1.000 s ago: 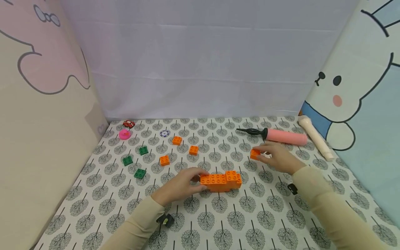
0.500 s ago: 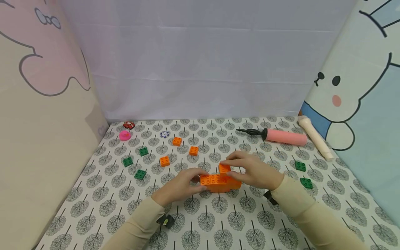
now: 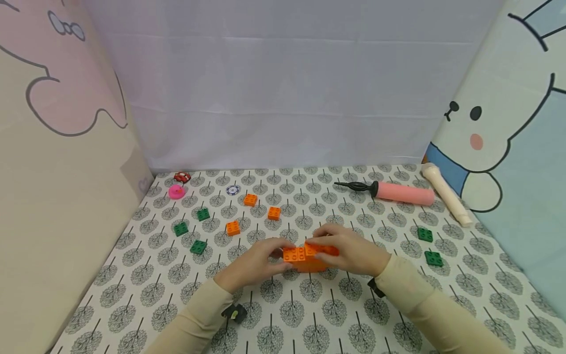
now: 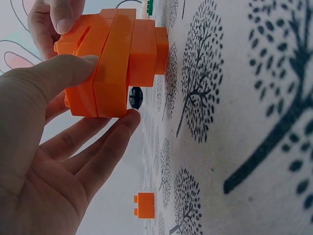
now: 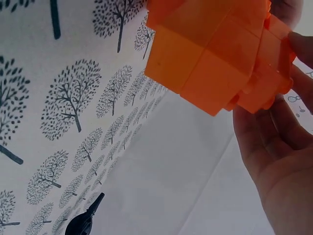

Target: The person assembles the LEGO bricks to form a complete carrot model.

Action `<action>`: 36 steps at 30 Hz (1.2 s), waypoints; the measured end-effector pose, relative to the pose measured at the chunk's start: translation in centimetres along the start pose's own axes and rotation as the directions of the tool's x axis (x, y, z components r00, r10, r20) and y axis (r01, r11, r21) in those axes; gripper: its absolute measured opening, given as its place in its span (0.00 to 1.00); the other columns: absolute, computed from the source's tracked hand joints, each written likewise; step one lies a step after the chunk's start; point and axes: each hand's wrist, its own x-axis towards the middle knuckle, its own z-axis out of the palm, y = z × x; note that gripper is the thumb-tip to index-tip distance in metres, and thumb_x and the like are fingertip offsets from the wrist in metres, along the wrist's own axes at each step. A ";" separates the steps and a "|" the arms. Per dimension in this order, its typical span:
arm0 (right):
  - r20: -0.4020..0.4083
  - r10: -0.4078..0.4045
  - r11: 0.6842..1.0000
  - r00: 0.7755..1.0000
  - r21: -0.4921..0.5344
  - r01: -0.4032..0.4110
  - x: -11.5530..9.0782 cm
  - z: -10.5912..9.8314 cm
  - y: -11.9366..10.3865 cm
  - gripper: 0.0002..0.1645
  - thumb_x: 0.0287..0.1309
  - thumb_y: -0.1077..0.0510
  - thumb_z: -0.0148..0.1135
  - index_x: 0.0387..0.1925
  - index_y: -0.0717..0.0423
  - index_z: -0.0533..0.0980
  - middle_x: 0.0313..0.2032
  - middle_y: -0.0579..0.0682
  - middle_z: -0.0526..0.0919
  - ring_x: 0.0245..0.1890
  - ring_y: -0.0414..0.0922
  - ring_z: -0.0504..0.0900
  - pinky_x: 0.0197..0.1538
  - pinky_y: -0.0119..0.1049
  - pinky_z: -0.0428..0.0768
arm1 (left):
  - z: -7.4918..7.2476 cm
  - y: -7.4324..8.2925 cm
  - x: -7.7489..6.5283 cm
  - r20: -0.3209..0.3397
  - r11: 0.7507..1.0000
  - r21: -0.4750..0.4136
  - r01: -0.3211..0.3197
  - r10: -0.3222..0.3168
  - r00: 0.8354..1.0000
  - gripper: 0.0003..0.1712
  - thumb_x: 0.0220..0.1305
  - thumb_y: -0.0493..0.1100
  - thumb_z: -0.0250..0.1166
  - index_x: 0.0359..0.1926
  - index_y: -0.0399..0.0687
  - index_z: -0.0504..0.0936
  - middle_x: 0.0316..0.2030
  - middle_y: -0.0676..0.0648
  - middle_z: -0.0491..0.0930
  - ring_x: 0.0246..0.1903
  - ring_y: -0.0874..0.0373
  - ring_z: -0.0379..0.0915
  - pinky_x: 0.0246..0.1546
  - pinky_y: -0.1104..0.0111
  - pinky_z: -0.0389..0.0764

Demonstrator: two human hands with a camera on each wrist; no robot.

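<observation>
An assembly of orange toy bricks (image 3: 305, 265) stands on the patterned cloth between both hands, with stacked layers that narrow downward in the left wrist view. My left hand (image 3: 261, 260) grips its left end, thumb on the near side and the other fingers toward the far side. On top, at the right part, my right hand (image 3: 351, 250) pinches an orange toy brick (image 3: 311, 250) between thumb and fingers. From the right wrist view, that hand (image 5: 288, 181) reaches round the studded upper side, and the lower bricks (image 5: 205, 63) show plainly. The right fingers cover part of the top in the head view.
Loose orange bricks (image 3: 233, 227) and green bricks (image 3: 198, 246) lie at the left; more green bricks (image 3: 433, 258) lie at the right. Farther back are a pink balloon pump (image 3: 404, 194), a whitish stick (image 3: 446, 195), a pink duck (image 3: 176, 191), a red toy car (image 3: 182, 177) and a poker chip (image 3: 233, 190).
My right hand has carried an orange brick leftward from near the pump onto the top of the assembly, then slightly lower. The left hand keeps its grip in place.
</observation>
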 end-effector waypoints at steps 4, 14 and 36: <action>-0.006 0.010 1.000 1.000 0.000 -0.010 -0.1 0.1 0.0 0.23 0.63 0.56 0.66 0.59 0.54 0.80 0.52 0.50 0.79 0.47 0.41 0.78 0.51 0.36 0.83 | 0.0 0.0 0.0 -0.003 1.000 0.004 0.001 -0.001 1.000 0.24 0.64 0.48 0.69 0.61 0.55 0.77 0.52 0.58 0.80 0.48 0.63 0.77 0.55 0.66 0.81; -0.007 0.030 0.996 1.000 0.086 -0.029 -0.3 0.3 0.5 0.22 0.63 0.55 0.66 0.59 0.52 0.80 0.52 0.47 0.79 0.47 0.39 0.78 0.51 0.35 0.83 | 0.1 -0.1 0.1 -0.003 1.000 0.000 -0.013 0.013 1.000 0.24 0.64 0.49 0.69 0.60 0.56 0.77 0.51 0.58 0.81 0.47 0.64 0.78 0.54 0.66 0.81; -0.044 0.043 0.995 0.998 0.091 -0.039 -0.6 1.1 0.8 0.24 0.62 0.52 0.67 0.59 0.51 0.80 0.52 0.44 0.78 0.48 0.39 0.77 0.53 0.38 0.82 | 0.0 0.0 0.1 -0.005 0.999 0.038 0.010 -0.010 1.000 0.24 0.64 0.49 0.69 0.61 0.55 0.77 0.52 0.57 0.80 0.47 0.65 0.77 0.54 0.65 0.81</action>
